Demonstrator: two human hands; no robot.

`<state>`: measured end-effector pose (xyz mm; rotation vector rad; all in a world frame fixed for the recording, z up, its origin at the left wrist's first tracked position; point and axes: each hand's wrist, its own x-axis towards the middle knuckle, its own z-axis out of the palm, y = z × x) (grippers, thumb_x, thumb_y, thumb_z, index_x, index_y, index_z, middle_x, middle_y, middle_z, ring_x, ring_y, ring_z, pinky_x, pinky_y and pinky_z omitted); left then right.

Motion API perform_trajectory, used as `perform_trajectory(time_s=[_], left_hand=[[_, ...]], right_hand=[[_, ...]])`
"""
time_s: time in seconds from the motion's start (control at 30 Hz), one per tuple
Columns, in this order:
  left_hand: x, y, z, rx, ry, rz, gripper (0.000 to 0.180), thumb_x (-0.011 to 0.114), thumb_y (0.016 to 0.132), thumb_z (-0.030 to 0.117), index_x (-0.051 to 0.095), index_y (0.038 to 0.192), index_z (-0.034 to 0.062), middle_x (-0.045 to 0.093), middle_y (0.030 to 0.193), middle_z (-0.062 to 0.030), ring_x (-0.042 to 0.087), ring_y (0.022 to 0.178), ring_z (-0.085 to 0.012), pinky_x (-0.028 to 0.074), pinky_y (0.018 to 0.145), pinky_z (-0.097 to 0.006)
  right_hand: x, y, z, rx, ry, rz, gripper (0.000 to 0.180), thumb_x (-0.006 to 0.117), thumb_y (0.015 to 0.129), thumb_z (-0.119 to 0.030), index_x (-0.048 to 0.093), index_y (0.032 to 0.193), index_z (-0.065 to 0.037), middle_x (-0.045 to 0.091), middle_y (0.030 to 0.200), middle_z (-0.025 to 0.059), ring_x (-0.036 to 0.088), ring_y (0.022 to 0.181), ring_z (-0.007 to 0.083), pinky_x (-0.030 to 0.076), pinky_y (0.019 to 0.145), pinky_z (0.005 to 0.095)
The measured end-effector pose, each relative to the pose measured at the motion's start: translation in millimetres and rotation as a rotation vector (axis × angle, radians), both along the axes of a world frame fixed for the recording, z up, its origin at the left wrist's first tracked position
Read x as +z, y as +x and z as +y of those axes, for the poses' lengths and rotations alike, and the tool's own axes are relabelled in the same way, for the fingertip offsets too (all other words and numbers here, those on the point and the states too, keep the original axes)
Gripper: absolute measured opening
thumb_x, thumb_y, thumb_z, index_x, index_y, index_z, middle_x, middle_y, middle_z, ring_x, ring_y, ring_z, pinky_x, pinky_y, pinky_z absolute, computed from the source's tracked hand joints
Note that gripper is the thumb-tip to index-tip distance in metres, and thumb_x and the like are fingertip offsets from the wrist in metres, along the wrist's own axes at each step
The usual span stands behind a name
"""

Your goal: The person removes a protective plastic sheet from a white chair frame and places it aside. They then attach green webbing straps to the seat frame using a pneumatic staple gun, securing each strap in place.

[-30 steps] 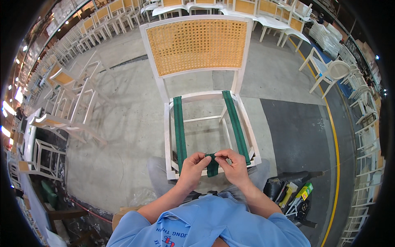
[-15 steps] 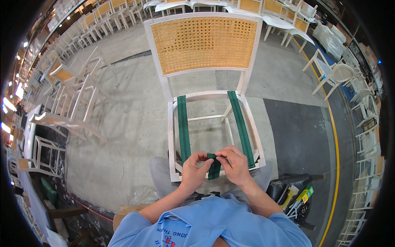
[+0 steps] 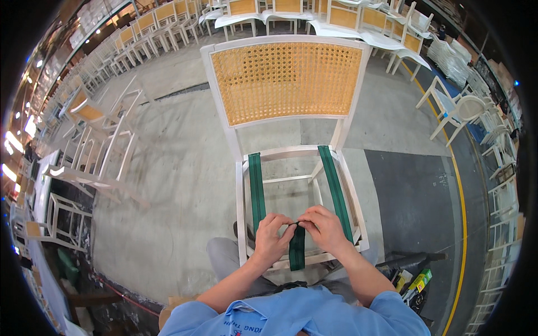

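Between both hands a dark green webbing strap (image 3: 297,253) hangs down over the front rail of a pale chair frame (image 3: 242,213). My left hand (image 3: 273,238) pinches its upper end from the left. My right hand (image 3: 324,228) pinches the same end from the right, fingertips almost meeting. Two more green straps run from the back rail to the front: one strap (image 3: 256,187) on the left side of the seat opening, the other strap (image 3: 335,187) on the right. The chair's woven cane backrest (image 3: 288,84) rises beyond the seat.
Unfinished chair frames (image 3: 106,157) stand on the left. A white armchair (image 3: 451,109) is at the right, past a yellow floor line (image 3: 462,235). Tools and a yellow-green box (image 3: 420,280) lie beside my right leg. Rows of cane-backed chairs (image 3: 291,8) line the back.
The strap's upper end has been turned, and more of its length now hangs down between my hands. The chair appears lower in view. Both hands keep pinching the strap.
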<state>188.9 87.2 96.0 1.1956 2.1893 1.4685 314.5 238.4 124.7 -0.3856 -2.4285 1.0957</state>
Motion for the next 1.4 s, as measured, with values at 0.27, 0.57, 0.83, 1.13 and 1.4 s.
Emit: perform_trajectory(time_s=[0.27, 0.57, 0.83, 1.13, 1.4], left_hand=[[-45.7, -63.6, 68.8, 0.084, -0.032, 0.023, 0.035, 0.071, 0.092, 0.015, 0.065, 0.123, 0.0029, 0.072, 0.113, -0.0159, 0.066, 0.106, -0.0361, 0.051, 0.094, -0.045], [-74.9, -107.7, 120.4, 0.094, -0.098, 0.341, 0.041, 0.069, 0.092, 0.014, 0.063, 0.13, 0.0015, 0.065, 0.13, -0.0169, 0.054, 0.129, -0.0424, 0.041, 0.111, -0.05], [-96.5, -136.2, 162.4, 0.075, -0.276, 0.596, 0.057, 0.068, 0.093, 0.021, 0.055, 0.145, 0.0039, 0.046, 0.156, -0.0121, 0.031, 0.15, -0.0468, 0.026, 0.122, -0.061], [-105.4, -130.8, 179.7, 0.094, -0.352, 0.629, 0.07, 0.067, 0.092, 0.021, 0.043, 0.157, 0.0125, 0.039, 0.163, -0.0052, 0.025, 0.155, -0.0404, 0.017, 0.125, -0.063], [-109.5, -138.2, 163.0, 0.143, -0.396, 0.62, 0.068, 0.066, 0.091, 0.021, 0.045, 0.155, 0.0128, 0.04, 0.161, -0.004, 0.03, 0.152, -0.0389, 0.016, 0.124, -0.066]], right_hand=[[-67.9, -108.3, 100.1, -0.022, -0.082, -0.162, 0.011, 0.07, 0.092, -0.014, 0.074, 0.097, -0.005, 0.068, 0.093, 0.0159, 0.067, 0.092, 0.0366, 0.052, 0.082, 0.045], [-95.5, -219.0, 181.2, -0.104, 0.147, -0.273, 0.011, 0.074, 0.089, -0.016, 0.075, 0.093, -0.006, 0.07, 0.096, 0.0163, 0.067, 0.095, 0.0365, 0.052, 0.086, 0.0453], [-104.5, -235.0, 188.5, -0.119, 0.145, -0.329, 0.01, 0.076, 0.087, -0.016, 0.076, 0.09, -0.007, 0.07, 0.097, 0.0153, 0.067, 0.097, 0.0354, 0.053, 0.088, 0.045], [-92.6, -225.2, 203.2, -0.178, -0.221, -0.327, 0.016, 0.076, 0.087, -0.014, 0.074, 0.101, -0.006, 0.073, 0.099, 0.0123, 0.071, 0.084, 0.0275, 0.057, 0.075, 0.0383], [-60.6, -2.8, 186.9, -0.602, -0.489, 0.163, 0.02, 0.067, 0.101, -0.012, 0.071, 0.117, 0.0, 0.072, 0.101, 0.0048, 0.066, 0.084, 0.0102, 0.056, 0.073, 0.0274]])
